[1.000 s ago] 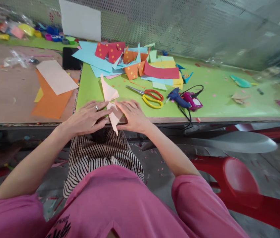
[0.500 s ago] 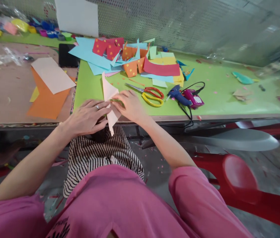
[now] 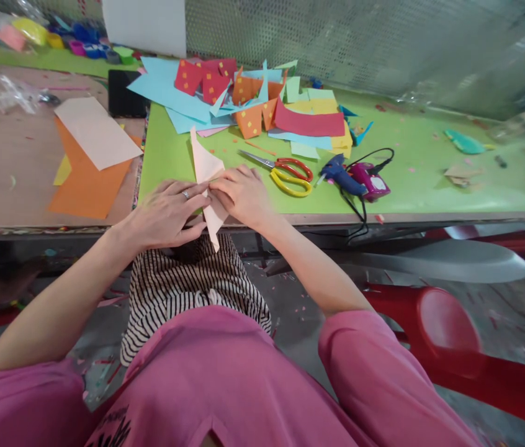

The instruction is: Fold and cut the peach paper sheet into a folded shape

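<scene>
A pale pink sheet of paper [image 3: 207, 162], folded to a pointed shape, lies at the table's front edge, its lower tip sticking out over the edge. My left hand [image 3: 169, 210], with a ring on one finger, presses on its middle from the left. From the right, my right hand [image 3: 242, 194] grips the same fold, fingers bent and fingertips close to the left ones. Both hands cover the paper's middle. Just right of them rest scissors [image 3: 293, 177] with one red and one yellow handle, blades partly apart.
Behind the hands is a pile of coloured paper pieces [image 3: 309, 124]. A blue glue gun [image 3: 342, 176] with a black cord lies beside a magenta box [image 3: 368, 182]. Orange paper [image 3: 90, 186] and a pale sheet [image 3: 97, 133] lie left, near a black flat object [image 3: 126, 93]. A red chair [image 3: 448, 329] stands right.
My right fingers have closed in toward the left ones, covering the gap that showed between them. The paper's lower tip has shifted slightly right. The view has shifted a little.
</scene>
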A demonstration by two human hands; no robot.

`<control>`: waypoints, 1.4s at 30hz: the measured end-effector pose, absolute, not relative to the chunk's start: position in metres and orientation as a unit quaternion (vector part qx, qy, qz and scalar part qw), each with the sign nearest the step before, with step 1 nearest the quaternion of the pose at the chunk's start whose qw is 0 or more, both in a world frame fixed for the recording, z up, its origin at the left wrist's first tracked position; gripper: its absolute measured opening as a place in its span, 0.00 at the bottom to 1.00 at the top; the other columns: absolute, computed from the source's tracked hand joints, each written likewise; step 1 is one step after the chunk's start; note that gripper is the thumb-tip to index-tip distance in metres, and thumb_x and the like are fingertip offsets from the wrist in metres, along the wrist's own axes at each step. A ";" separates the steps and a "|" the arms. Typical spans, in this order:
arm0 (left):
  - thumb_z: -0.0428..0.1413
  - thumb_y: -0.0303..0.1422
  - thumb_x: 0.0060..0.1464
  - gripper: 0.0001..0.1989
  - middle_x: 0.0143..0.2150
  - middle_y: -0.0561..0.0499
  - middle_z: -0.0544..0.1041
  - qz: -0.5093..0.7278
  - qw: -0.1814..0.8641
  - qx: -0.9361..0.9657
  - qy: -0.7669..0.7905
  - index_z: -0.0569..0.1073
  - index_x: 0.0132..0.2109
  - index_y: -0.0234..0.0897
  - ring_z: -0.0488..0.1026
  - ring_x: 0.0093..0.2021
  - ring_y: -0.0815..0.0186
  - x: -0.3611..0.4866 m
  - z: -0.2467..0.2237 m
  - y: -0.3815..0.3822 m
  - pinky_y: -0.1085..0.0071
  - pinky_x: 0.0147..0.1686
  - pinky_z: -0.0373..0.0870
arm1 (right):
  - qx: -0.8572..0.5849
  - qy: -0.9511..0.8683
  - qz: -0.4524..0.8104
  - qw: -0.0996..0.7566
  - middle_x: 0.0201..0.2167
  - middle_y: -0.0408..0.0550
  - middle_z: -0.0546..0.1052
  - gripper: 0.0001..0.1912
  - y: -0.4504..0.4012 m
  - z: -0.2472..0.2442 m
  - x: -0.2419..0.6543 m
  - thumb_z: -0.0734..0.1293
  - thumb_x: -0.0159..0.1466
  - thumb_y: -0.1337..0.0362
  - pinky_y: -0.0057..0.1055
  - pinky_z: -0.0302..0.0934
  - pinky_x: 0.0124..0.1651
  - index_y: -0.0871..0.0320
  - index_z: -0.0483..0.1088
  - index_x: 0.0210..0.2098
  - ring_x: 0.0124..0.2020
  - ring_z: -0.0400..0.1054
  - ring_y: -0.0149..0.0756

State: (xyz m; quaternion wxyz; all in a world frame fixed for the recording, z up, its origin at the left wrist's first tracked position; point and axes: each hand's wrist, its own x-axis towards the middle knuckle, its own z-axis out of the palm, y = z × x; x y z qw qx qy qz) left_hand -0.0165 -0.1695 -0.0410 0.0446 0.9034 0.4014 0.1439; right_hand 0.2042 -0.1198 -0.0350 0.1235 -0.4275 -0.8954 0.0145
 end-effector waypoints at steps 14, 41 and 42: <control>0.51 0.40 0.63 0.24 0.73 0.38 0.69 0.133 0.011 0.911 0.391 0.74 0.61 0.35 0.68 0.69 0.45 -0.018 -0.043 -0.171 0.48 0.67 0.64 | -0.422 -0.899 0.003 0.122 0.56 0.54 0.77 0.23 -0.115 -0.029 0.206 0.56 0.78 0.53 0.47 0.56 0.57 0.54 0.78 0.58 0.57 0.64 0.51; 0.52 0.39 0.68 0.24 0.64 0.36 0.77 0.213 -0.021 0.891 0.401 0.70 0.66 0.31 0.76 0.61 0.48 -0.020 -0.050 -0.188 0.52 0.61 0.73 | -0.270 -0.950 0.006 0.154 0.63 0.56 0.77 0.25 -0.155 -0.049 0.258 0.64 0.71 0.54 0.53 0.48 0.73 0.57 0.68 0.64 0.64 0.67 0.48; 0.52 0.39 0.70 0.21 0.61 0.37 0.80 0.223 -0.036 0.890 0.395 0.72 0.63 0.32 0.78 0.59 0.49 -0.020 -0.052 -0.192 0.53 0.59 0.75 | -0.269 -0.950 -0.010 0.156 0.62 0.56 0.78 0.24 -0.156 -0.051 0.256 0.64 0.72 0.53 0.53 0.47 0.73 0.57 0.69 0.63 0.63 0.68 0.48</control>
